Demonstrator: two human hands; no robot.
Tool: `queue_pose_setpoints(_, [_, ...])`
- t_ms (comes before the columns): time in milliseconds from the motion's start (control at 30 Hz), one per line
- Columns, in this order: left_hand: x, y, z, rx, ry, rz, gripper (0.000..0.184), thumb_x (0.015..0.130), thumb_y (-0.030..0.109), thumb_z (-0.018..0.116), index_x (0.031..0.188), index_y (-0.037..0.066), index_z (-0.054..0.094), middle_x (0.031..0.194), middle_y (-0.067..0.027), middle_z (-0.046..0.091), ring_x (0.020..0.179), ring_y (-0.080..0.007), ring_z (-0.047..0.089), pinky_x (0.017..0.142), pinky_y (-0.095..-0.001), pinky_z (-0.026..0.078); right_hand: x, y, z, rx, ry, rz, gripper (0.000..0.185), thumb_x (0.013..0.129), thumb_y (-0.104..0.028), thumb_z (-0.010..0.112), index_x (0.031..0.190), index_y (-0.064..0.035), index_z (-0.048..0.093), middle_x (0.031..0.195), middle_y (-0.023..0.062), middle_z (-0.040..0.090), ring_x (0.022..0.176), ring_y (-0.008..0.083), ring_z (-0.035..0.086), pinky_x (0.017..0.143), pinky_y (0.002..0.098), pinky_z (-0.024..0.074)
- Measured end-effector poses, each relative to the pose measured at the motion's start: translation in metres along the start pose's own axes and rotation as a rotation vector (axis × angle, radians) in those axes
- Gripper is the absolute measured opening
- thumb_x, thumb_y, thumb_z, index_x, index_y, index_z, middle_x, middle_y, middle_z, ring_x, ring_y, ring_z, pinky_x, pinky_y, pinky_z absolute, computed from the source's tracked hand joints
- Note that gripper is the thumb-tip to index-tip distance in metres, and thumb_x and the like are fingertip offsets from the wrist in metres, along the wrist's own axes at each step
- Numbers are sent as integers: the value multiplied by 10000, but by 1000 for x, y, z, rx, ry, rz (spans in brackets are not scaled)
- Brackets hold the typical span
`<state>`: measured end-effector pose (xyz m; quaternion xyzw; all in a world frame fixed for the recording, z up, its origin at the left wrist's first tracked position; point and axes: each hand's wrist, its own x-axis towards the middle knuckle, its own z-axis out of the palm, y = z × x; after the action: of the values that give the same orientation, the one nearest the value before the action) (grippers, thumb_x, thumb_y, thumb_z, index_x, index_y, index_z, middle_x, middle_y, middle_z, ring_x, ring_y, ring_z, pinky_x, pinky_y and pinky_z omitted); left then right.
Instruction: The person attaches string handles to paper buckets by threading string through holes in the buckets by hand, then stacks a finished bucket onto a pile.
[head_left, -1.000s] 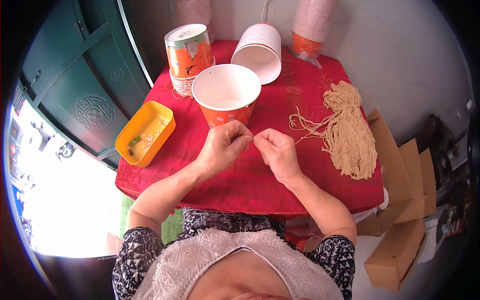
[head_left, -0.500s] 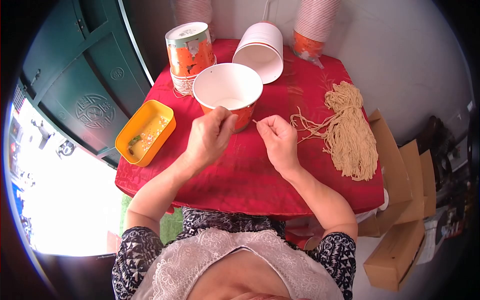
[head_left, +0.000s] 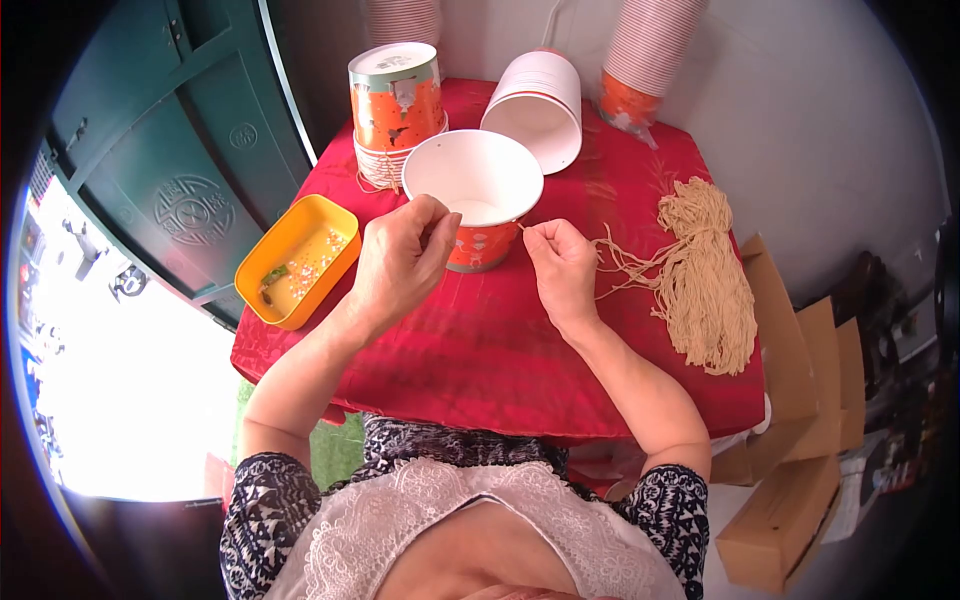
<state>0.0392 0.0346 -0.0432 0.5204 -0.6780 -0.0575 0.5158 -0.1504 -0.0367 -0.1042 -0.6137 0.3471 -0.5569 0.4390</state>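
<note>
An orange paper bucket (head_left: pixel 483 246) with a white inside stands upright in front of my hands, with a small hole near its rim. My left hand (head_left: pixel 405 250) is closed in a pinch before the bucket's left side; what its fingertips hold is hidden. My right hand (head_left: pixel 562 262) pinches a short end of tan string (head_left: pixel 521 227) at the bucket's right side. To the right of that hand lies a thick bundle of tan strings (head_left: pixel 705 285), tied near its top, with loose strands reaching toward my wrist.
A yellow tray (head_left: pixel 345 262) with small beads and a green item sits at left. Behind are an upturned stack of orange buckets (head_left: pixel 398 115), white nested buckets on their side (head_left: pixel 540 120) and a bagged stack (head_left: pixel 640 75). Cardboard boxes (head_left: pixel 780 520) stand right of the red-clothed table (head_left: pixel 480 370).
The view has shifted slightly. My left hand has moved a little left and up, while my right hand still pinches the string end beside the bucket.
</note>
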Motion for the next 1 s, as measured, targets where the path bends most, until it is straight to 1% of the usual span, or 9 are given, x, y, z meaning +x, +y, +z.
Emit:
queue_pose_setpoints(233, [12,0,-1,-8,27,60,131,913,56,639,828,-34,596,633,-157,605,521,-218,610,498,-332,468,4,2,5,-20,4,32,178,950,-89,630,794,-12,592,624,-54,514,564,10,419,488,226,356])
queue_pose_setpoints(333, [23,-1,-2,9,13,34,137,916,59,620,822,-37,594,666,-181,621,587,-284,645,543,-369,492,5,1,7,-38,16,30,177,945,-85,631,789,-9,593,621,-49,519,561,14,423,489,231,360])
queue_pose_setpoints(433, [40,-13,4,41,-12,165,119,916,54,587,853,-43,614,742,-201,648,686,-356,665,629,-413,519,6,1,8,-38,24,34,175,941,-83,634,789,-5,597,618,-44,525,562,19,429,490,237,364])
queue_pose_setpoints(533, [58,-27,12,68,-156,184,149,912,45,553,959,-54,654,889,-225,682,850,-402,668,733,-428,528,7,1,10,-41,29,29,173,941,-85,637,794,-1,603,618,-40,530,564,22,433,491,239,368])
queue_pose_setpoints(633, [75,-37,20,128,-435,195,246,909,48,547,1099,-43,673,1018,-226,693,926,-368,673,786,-410,529,9,1,11,-39,29,23,170,942,-88,640,802,3,609,622,-39,535,564,24,437,495,239,372])
queue_pose_setpoints(733, [84,-26,23,62,-755,-1,290,929,103,573,1184,9,673,1059,-151,706,951,-269,663,842,-358,513,10,0,13,-41,27,26,167,945,-94,641,816,8,616,634,-37,546,572,24,444,501,238,378])
queue_pose_setpoints(767, [87,-18,23,73,-818,-22,309,896,99,589,1178,24,692,1046,-140,720,935,-246,667,853,-352,509,10,0,13,-37,27,27,164,947,-96,640,824,10,621,640,-36,551,577,23,447,505,237,380])
queue_pose_setpoints(867, [86,-21,30,-15,-860,-58,273,868,87,590,1093,13,726,945,-131,734,873,-224,673,827,-344,515,9,-2,13,-8,23,51,162,956,-109,632,859,21,635,656,-34,561,594,22,454,516,235,384])
queue_pose_setpoints(1000, [76,-17,33,-10,-826,-46,249,841,72,591,1027,0,740,845,-138,726,790,-198,666,774,-345,519,-1,-6,7,-42,1,90,178,972,-126,614,903,35,647,671,-34,556,605,23,449,528,236,384])
